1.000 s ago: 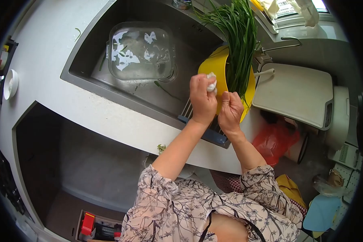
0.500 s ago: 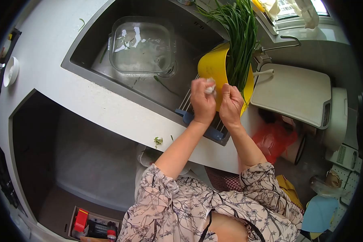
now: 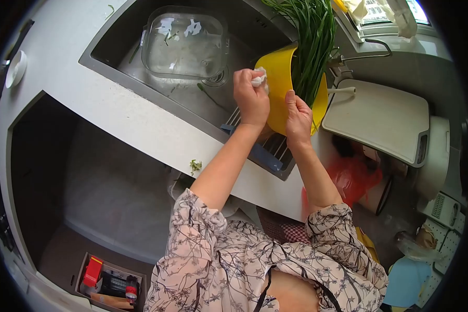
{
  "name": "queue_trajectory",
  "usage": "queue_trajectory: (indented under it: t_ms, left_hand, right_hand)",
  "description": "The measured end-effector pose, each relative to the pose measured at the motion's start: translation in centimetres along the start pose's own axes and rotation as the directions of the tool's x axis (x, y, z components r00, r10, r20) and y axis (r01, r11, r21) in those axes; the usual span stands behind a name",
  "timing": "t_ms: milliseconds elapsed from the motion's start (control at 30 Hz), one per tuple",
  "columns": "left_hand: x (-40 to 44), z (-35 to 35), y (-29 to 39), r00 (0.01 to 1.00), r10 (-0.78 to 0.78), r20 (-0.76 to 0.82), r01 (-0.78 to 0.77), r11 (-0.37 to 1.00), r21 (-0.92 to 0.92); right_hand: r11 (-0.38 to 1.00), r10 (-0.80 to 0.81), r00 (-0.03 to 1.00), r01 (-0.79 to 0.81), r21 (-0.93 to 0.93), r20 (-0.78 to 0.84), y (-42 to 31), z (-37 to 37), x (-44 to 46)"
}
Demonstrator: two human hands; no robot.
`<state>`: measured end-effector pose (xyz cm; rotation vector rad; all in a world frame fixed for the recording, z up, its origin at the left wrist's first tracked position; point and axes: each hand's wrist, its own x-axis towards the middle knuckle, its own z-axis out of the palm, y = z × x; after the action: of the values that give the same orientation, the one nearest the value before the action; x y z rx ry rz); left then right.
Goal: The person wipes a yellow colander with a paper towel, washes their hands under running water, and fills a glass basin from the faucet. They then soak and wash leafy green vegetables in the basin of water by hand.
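My left hand [image 3: 251,99] is closed around a crumpled white wad [image 3: 260,78], which looks like tissue or cloth, beside the outer wall of a yellow basin [image 3: 277,67]. My right hand [image 3: 298,118] grips the basin's near rim, thumb up. Long green leafy stalks [image 3: 315,47] stand in the basin and spill over its far side. The basin rests on a rack at the sink's right end. A clear glass container [image 3: 184,44] with water and green bits lies in the sink [image 3: 140,83].
Green scraps [image 3: 195,166] lie on the white counter's [image 3: 135,122] front edge, and a white bowl [image 3: 16,69] stands at far left. Right of the basin are a cutting board [image 3: 379,119], a faucet-like metal bar [image 3: 366,56] and a red plastic bag [image 3: 348,174].
My left hand has moved left and up with the white wad, away from my right hand. The view has shifted, so the sink and glass container appear higher.
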<state>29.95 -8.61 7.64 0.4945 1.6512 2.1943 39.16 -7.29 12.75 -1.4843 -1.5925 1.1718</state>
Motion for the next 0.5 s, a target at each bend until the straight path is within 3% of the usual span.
queue_trajectory:
  t_ms: [67, 167, 267, 300, 400, 500]
  left_hand:
    - [-1.9, -0.1, 0.1, 1.0, 0.011, 0.019, -0.011, 1.0, 0.001]
    - [-10.6, -0.1, 0.2, 0.979, -0.184, 0.09, 0.178, 0.982, 0.062]
    - [-8.5, 0.8, -0.5, 0.948, -0.318, -0.034, 0.312, 0.944, -0.11]
    - [-5.6, 1.1, -1.1, 0.947, -0.307, -0.09, 0.297, 0.949, -0.106]
    - [-1.4, 0.9, -1.7, 0.968, -0.243, -0.068, 0.238, 0.969, -0.073]
    - [-9.0, 0.6, -0.6, 0.975, -0.223, -0.012, 0.223, 0.975, 0.007]
  right_hand:
    - [0.999, -0.042, 0.999, 0.042, -0.007, -0.011, -0.3, 0.4, 0.2]
    - [1.0, -0.003, 1.0, 0.003, 0.007, 0.007, -0.8, 0.3, 0.0]
    - [1.0, 0.001, 1.0, -0.001, 0.009, 0.001, -0.3, 0.1, -0.1]
    - [1.0, -0.011, 1.0, 0.011, 0.021, -0.009, -0.1, 0.2, -0.1]
    - [0.997, 0.048, 0.999, -0.049, 0.052, 0.017, -0.6, 0.3, 0.1]
    - [0.999, 0.049, 0.999, -0.049, 0.005, 0.02, -1.1, 0.5, 0.2]
